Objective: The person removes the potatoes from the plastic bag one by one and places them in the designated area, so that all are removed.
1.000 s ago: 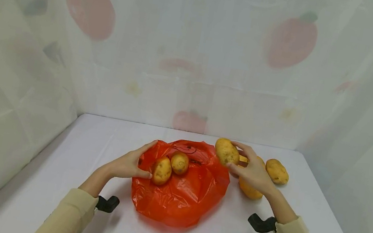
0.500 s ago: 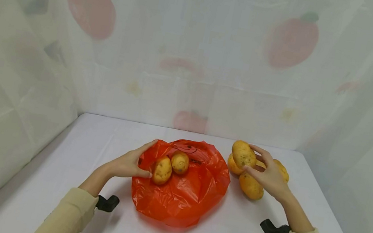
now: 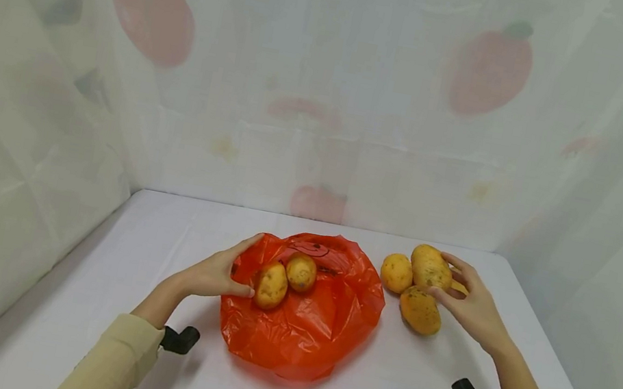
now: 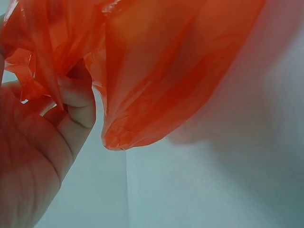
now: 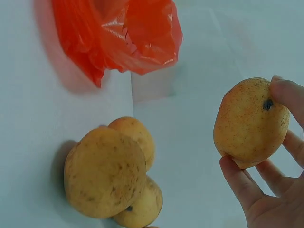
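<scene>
A red plastic bag (image 3: 320, 321) lies spread on the table, with two potatoes visible in its opening: an oval potato (image 3: 272, 285) and a rounder potato (image 3: 300, 272). At its left rim my left hand (image 3: 210, 274) grips the bag; the left wrist view has the fingers curled into the red film (image 4: 161, 71). My right hand (image 3: 475, 310) holds a large potato (image 3: 430, 267) between thumb and fingers. In the right wrist view this held potato (image 5: 251, 123) is off the table, with a dark spot near the thumb.
Beside the held potato are a small potato (image 3: 396, 273) and a darker potato (image 3: 420, 311) on the white table (image 3: 377, 387). Another potato (image 3: 459, 287) is mostly hidden behind the right hand. White printed sheets (image 3: 388, 187) stand behind and at both sides.
My right hand has carried the potato from the bag's right rim rightward, then down toward the other potatoes. The left hand, the bag and the two potatoes in it have stayed put.
</scene>
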The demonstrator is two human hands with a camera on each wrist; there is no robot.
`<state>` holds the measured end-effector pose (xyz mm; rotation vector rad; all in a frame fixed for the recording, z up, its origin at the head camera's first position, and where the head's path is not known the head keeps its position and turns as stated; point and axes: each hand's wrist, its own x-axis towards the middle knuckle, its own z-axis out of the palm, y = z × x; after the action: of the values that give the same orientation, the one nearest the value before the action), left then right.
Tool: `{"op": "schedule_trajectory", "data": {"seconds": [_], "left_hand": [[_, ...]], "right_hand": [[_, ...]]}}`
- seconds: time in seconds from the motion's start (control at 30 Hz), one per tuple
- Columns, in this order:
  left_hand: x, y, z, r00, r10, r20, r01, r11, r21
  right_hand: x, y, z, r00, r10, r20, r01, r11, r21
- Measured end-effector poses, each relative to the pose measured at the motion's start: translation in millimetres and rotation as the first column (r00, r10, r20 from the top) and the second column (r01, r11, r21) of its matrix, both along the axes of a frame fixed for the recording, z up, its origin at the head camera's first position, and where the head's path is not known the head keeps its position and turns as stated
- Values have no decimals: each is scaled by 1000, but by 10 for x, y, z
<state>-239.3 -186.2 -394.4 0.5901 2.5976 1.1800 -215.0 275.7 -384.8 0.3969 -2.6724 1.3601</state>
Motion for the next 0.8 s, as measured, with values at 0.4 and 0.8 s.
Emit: {"op": "schedule_trajectory", "data": {"seconds": [0.4,0.8], "left_hand": [[56,7,71,1000,-11,9,11,1000,9],[-84,-77,-105,1000,0,7,0,1000,0]], "right_hand": [[53,183,-89,999,-42,-27,41,999,-16],[94,365,-292,995,-95,6,95,995,20]]}}
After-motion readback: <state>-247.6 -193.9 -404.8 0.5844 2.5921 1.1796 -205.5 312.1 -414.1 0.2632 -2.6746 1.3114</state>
